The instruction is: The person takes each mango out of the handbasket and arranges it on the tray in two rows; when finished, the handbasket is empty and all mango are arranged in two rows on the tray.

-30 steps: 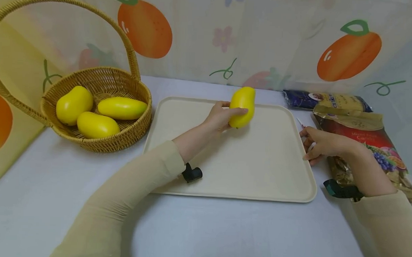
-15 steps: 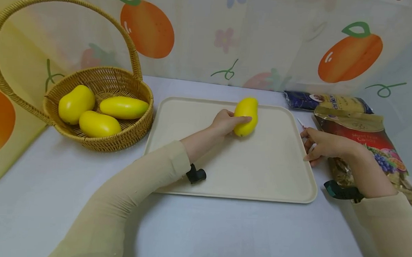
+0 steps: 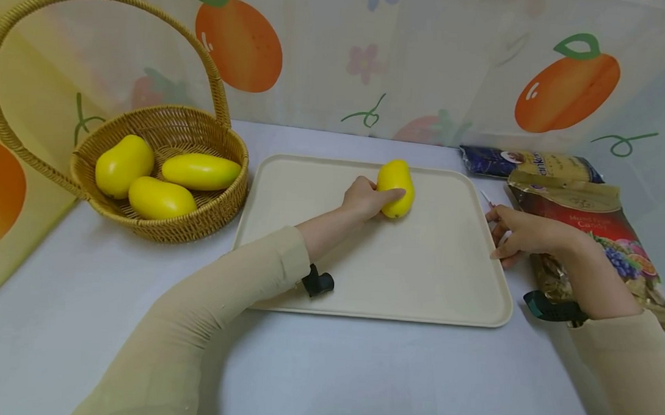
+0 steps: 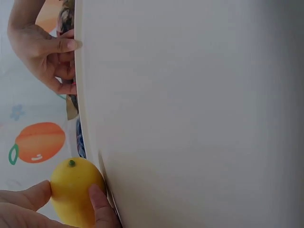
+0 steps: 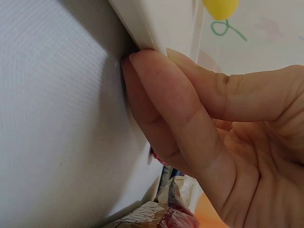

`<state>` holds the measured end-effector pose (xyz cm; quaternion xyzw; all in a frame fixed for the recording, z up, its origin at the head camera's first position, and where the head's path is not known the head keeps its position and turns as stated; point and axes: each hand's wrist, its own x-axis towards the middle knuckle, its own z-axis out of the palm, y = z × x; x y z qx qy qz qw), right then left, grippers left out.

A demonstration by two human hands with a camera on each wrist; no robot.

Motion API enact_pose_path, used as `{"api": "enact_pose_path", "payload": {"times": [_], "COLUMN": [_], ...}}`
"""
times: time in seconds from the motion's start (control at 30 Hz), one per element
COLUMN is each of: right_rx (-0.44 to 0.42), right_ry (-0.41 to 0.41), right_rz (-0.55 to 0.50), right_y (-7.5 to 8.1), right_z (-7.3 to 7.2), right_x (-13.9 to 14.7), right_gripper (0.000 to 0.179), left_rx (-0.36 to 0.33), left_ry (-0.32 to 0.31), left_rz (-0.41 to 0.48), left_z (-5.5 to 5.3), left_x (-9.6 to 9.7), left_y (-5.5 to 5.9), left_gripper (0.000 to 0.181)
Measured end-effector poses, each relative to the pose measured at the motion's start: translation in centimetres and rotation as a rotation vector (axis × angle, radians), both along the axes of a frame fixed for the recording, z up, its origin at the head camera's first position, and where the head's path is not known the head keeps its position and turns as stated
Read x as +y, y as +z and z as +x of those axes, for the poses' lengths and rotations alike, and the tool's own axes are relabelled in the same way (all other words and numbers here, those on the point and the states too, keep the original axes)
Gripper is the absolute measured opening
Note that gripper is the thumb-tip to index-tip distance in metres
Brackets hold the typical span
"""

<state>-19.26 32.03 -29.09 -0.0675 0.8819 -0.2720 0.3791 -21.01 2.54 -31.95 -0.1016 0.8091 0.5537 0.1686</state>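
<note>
My left hand [image 3: 361, 199] grips a yellow mango [image 3: 398, 173] over the back right part of a beige tray [image 3: 418, 274]. In the left wrist view, thumb and fingers hold the mango [image 4: 73, 183] from opposite sides, its green stem spot facing the camera. At the tray's right side, my right hand [image 3: 521, 231] pinches the rim. The right wrist view shows the thumb over the tray edge [image 5: 156, 28] and the fingertips against its outer side. A thin white and red item [image 3: 487, 199] shows just beyond the right fingers.
A wicker basket [image 3: 200, 226] with a tall handle stands left of the tray, holding three mangoes, one a rounded mango [image 3: 125, 166]. On the right lie a red and gold candy bag [image 3: 591, 210] and a blue and gold packet [image 3: 532, 164]. A fruit-print curtain [image 3: 315, 60] hangs behind.
The left hand has brought the mango slightly nearer and to the right, lower over the tray, then nearly stopped. The right hand stays at the tray rim.
</note>
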Motion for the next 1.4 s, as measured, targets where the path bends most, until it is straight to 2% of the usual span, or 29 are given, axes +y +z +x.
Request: {"api": "enact_pose_path", "payload": {"times": [0.23,0.47,0.63,0.93,1.1,1.2,1.33,1.4], "right_rx": [-0.001,-0.001,-0.003,-0.003,-0.002,-0.001,-0.004,-0.005], "right_ry": [0.003,0.007,0.003,-0.002,0.005,0.005,0.0,0.0], "right_rz": [-0.003,0.008,0.002,-0.005,-0.006,-0.005,0.001,0.002], "right_y": [0.0,0.0,0.1,0.1,0.1,0.1,0.1,0.1], "right_z": [0.1,0.0,0.1,0.1,0.0,0.0,0.0,0.0], "right_x": [0.0,0.1,0.0,0.0,0.0,0.0,0.0,0.0], "right_gripper": [0.075,0.076,0.076,0.076,0.076,0.075,0.075,0.076], "left_rx": [0.0,-0.01,-0.021,-0.063,-0.092,-0.093,-0.066,-0.054], "left_ry": [-0.034,-0.04,-0.079,-0.107,-0.132,-0.142,-0.138,-0.14], "left_rz": [-0.024,-0.019,-0.017,0.032,0.018,-0.004,-0.039,-0.05], "left_z": [0.0,0.0,0.0,0.3,0.1,-0.1,-0.2,-0.3], "left_x": [-0.3,-0.2,-0.4,-0.9,-1.4,-1.8,-2.3,-2.6], "left_y": [0.1,0.1,0.2,0.9,1.4,1.6,2.0,2.3], "left_gripper": [0.051,0.046,0.051,0.057,0.058,0.052,0.035,0.033]}}
